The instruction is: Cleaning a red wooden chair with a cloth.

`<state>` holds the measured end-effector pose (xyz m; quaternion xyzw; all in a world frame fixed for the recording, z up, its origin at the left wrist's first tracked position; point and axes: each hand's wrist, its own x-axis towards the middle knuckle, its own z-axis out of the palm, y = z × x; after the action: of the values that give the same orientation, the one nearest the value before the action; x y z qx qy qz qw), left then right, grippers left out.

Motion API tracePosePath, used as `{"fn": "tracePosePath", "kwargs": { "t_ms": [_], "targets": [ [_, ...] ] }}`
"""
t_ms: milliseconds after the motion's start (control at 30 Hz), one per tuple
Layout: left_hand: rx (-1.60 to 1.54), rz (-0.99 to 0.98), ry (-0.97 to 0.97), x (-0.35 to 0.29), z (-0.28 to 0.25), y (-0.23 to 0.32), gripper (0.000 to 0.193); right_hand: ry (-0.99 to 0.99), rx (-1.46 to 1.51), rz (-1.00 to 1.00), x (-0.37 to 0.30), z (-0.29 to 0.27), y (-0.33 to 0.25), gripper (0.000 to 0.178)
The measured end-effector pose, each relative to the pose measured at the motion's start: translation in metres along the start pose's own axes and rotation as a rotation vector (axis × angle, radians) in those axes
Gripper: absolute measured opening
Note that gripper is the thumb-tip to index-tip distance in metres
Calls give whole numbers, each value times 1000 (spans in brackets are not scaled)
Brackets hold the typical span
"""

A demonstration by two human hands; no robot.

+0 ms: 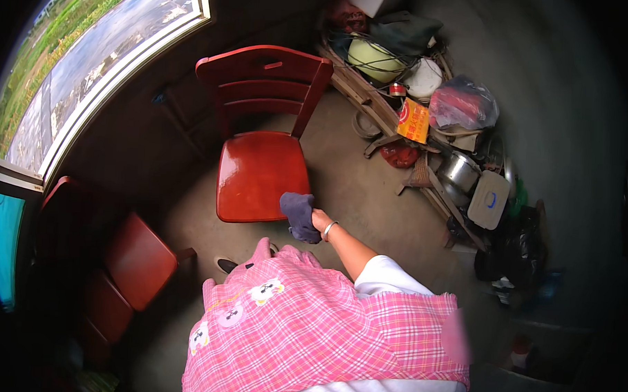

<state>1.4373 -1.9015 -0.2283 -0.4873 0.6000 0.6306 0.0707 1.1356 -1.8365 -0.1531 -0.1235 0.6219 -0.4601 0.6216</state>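
Note:
A red-brown wooden chair [256, 170] with a glossy seat and a slatted back stands in front of me. My right hand [320, 221], with a bangle at its wrist, is closed around a dark purple-grey cloth [299, 213]. The cloth hangs bunched at the near right corner of the seat and overlaps it in the picture; whether it presses on the wood I cannot tell. Below lies my pink checked apron [289, 306]. My left hand does not show.
More red-brown chairs [142, 262] stand at the left, under a bright window [104, 71]. Along the right, a wooden rack [362, 90] carries clutter, with a metal pot [460, 172], a plastic bag [464, 104], an orange packet [413, 121] and a black bag [519, 251].

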Motion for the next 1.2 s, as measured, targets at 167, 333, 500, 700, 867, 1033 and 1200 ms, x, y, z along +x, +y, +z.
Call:
{"fn": "tracePosePath", "kwargs": {
  "t_ms": [167, 333, 500, 700, 867, 1033, 1200],
  "targets": [
    [-115, -131, 195, -56, -24, -48, 44, 160, 22, 152, -6, -36, 20, 43],
    [-285, -257, 412, -127, -27, -106, 43, 282, 15, 207, 0, -77, 50, 63],
    [-437, -335, 580, -174, -10, -150, 42, 224, -114, 269, 7, -27, 11, 57],
    [-599, -391, 772, -228, -16, -185, 41, -72, -148, 93, 67, -3, 10, 53],
    [-703, -409, 874, -259, -28, -213, 40, -264, -128, -42, 102, 72, 0, 49],
    [-798, -424, 953, -270, -42, -250, 40, -293, -98, 66, 75, 189, -30, 43],
    [-1168, -469, 1107, -287, -112, -233, 25, -401, -115, 83, 75, 237, -27, 42]
  ]
}}
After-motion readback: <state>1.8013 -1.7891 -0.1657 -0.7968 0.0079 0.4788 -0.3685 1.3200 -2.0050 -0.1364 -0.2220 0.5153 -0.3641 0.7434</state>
